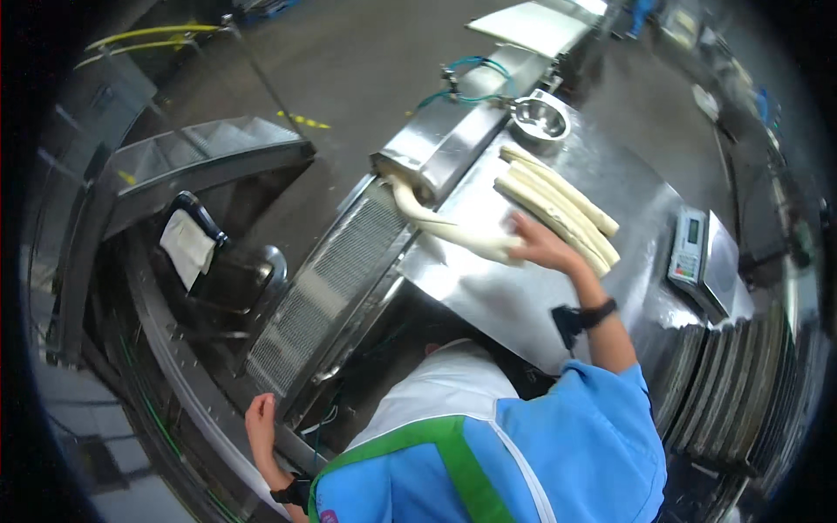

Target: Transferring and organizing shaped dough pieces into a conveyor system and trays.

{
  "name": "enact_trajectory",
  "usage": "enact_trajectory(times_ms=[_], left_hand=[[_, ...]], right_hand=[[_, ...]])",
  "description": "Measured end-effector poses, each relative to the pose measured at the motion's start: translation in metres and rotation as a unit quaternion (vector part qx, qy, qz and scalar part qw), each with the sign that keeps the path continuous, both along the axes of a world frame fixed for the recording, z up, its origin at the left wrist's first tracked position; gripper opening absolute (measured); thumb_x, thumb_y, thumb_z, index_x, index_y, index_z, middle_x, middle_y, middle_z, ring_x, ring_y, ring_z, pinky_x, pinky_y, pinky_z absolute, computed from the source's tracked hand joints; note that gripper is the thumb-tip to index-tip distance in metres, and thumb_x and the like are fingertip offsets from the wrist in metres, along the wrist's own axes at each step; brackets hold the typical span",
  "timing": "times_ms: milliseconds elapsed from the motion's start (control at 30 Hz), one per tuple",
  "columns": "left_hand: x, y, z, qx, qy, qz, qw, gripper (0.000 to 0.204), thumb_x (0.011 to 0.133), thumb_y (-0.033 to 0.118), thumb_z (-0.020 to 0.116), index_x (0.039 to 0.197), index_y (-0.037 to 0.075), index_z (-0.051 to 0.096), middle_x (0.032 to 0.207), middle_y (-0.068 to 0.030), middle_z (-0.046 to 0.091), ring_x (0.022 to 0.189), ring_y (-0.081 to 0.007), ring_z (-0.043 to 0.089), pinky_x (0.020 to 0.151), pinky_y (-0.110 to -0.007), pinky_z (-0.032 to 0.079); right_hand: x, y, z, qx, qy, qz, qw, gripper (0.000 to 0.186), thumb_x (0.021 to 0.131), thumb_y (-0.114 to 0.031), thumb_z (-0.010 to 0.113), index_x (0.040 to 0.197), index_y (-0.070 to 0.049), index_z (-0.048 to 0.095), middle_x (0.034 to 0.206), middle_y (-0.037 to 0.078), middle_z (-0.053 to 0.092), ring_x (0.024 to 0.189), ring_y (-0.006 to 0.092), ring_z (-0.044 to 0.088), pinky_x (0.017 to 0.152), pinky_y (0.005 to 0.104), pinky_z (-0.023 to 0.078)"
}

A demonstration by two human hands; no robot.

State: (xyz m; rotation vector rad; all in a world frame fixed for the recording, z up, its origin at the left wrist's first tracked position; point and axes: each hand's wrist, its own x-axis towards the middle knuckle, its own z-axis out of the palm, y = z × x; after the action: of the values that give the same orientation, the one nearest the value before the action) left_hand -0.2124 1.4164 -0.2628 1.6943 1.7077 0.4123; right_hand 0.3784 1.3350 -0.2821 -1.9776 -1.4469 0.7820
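Note:
A thick, pale rope of dough (453, 228) stretches out from under the metal cover of the conveyor and across onto the steel table. My right hand (545, 245) grips its free end, slightly blurred, with a dark band on the wrist. Just beyond that hand, several long dough strips (558, 205) lie side by side on the table. My left hand (260, 425) is low at the left, beside the lower end of the mesh belt. Its fingers are loosely extended and it holds nothing.
The mesh conveyor belt (327, 279) runs down to the left of the steel table (632, 187). A steel bowl (539, 120) sits at the table's far edge, and a digital scale (702, 261) at the right. Stacked trays (728, 383) stand near right; a chair (192, 240) is left.

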Motion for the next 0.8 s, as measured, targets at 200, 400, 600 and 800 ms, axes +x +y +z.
enact_trajectory(times_ms=[200, 400, 600, 800], left_hand=[[0.107, 0.046, 0.012, -0.026, 0.006, -0.138, 0.99, 0.025, 0.083, 0.022, 0.051, 0.093, 0.0, 0.057, 0.078, -0.0096, 0.059, 0.071, -0.0149, 0.054, 0.066, -0.027, 0.041], [0.147, 0.058, -0.002, -0.003, -0.024, -0.212, 0.977, 0.023, 0.081, 0.02, 0.052, 0.094, 0.001, 0.057, 0.081, -0.0114, 0.06, 0.074, -0.0187, 0.057, 0.067, -0.028, 0.043], [0.149, 0.05, -0.002, -0.019, -0.029, -0.236, 0.971, 0.023, 0.08, 0.019, 0.053, 0.094, 0.002, 0.057, 0.081, -0.0099, 0.06, 0.071, -0.0171, 0.057, 0.067, -0.028, 0.043], [0.121, 0.048, -0.009, -0.078, 0.003, -0.197, 0.977, 0.023, 0.081, 0.018, 0.053, 0.095, 0.0, 0.057, 0.08, -0.0088, 0.06, 0.07, -0.0146, 0.055, 0.065, -0.027, 0.043]], right_hand=[[0.045, -0.161, -0.038, -0.258, -0.175, -0.061, 0.948, 0.048, 0.065, -0.021, 0.067, 0.108, -0.008, 0.05, 0.102, 0.014, 0.052, 0.096, 0.0297, 0.049, 0.082, 0.037, 0.039], [0.012, -0.113, -0.076, 0.0, -0.324, -0.156, 0.933, 0.059, 0.062, -0.021, 0.068, 0.116, -0.01, 0.044, 0.111, 0.013, 0.046, 0.107, 0.0281, 0.041, 0.084, 0.0439, 0.035], [0.03, -0.061, -0.114, -0.065, -0.356, -0.122, 0.924, 0.061, 0.063, -0.023, 0.065, 0.118, -0.011, 0.042, 0.104, 0.014, 0.05, 0.098, 0.0294, 0.047, 0.075, 0.0406, 0.039], [0.064, -0.086, -0.094, 0.042, -0.03, -0.242, 0.969, 0.049, 0.071, -0.029, 0.058, 0.109, 0.0, 0.05, 0.101, 0.019, 0.054, 0.095, 0.0309, 0.051, 0.083, 0.0366, 0.039]])
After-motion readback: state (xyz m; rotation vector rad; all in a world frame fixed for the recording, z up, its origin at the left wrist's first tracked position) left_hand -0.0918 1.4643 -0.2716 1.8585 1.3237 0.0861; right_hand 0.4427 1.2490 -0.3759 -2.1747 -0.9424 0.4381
